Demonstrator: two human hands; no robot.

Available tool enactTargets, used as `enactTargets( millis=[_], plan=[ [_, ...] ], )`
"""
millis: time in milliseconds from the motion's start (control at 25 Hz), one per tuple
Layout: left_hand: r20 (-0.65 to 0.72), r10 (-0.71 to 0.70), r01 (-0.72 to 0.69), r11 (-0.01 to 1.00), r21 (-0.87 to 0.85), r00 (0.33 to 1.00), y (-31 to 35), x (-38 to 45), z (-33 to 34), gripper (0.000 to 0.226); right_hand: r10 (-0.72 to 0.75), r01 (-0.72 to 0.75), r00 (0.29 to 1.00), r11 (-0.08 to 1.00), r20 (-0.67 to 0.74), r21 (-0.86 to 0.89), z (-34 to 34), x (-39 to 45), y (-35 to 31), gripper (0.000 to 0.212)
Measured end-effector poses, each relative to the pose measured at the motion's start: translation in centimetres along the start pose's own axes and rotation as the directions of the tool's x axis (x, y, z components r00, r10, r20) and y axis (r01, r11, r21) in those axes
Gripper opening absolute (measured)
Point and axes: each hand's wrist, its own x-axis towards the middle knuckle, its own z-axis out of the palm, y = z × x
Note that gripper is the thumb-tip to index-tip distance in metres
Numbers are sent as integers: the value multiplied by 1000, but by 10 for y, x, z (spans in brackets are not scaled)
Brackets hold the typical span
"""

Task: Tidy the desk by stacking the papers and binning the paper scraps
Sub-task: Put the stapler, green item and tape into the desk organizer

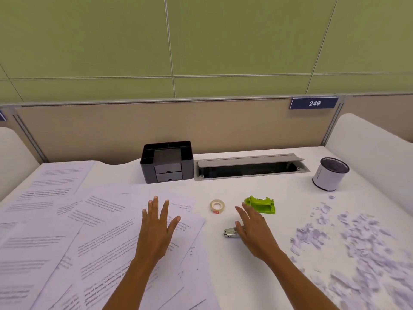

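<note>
Scattered white printed paper sheets (107,231) are being reached for by the left hand (156,227) and right hand (252,229), fingers spread, nothing gripped; gathering into a stack seems called for next.

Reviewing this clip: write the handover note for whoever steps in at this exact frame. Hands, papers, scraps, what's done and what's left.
Left hand: open, fingers spread, over the printed sheets; holds nothing.
Right hand: open, beside the small stapler; holds nothing.
Papers: fanned loosely across the left half of the desk, overlapping, not squared.
Paper scraps: scattered over the right side.
Small bin: upright at the far right; contents not visible.
Done: nothing evident.
Left: gather and stack the sheets, then bin the scraps.
</note>
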Motion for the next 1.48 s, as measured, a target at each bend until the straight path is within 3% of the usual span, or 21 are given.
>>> enactTargets(
  millis=[80, 360, 680, 920, 1200, 1480],
  plan=[
    [23, -12, 12, 1000, 13, 1000, -7, -5, 8, 116, -5, 5, 1000, 1000, -4, 3, 11, -6, 1, 82],
    [89, 18, -20, 1000, 24, 996, -22, -22, 38, 111, 17, -16, 1000, 1000, -19, 21, 33, -17, 7, 73],
    [61, 2, -5, 999, 50, 998, -27, -32, 46, 95, 41, -43, 996, 999, -77, -23, 43, -23, 14, 59],
    [64, -3, 0, 998, 58, 998, -26, -36, 45, 94, 44, -44, 994, 999, -99, -6, 44, -24, 14, 62],
    [36, -43, 41, 997, 59, 998, -23, -40, 41, 92, 100, -52, 982, 957, -159, 285, 38, -28, 17, 84],
    [37, -47, 45, 998, 48, 998, -22, -43, 39, 92, 125, -43, 976, 913, -178, 405, 38, -26, 24, 53]
  ],
)
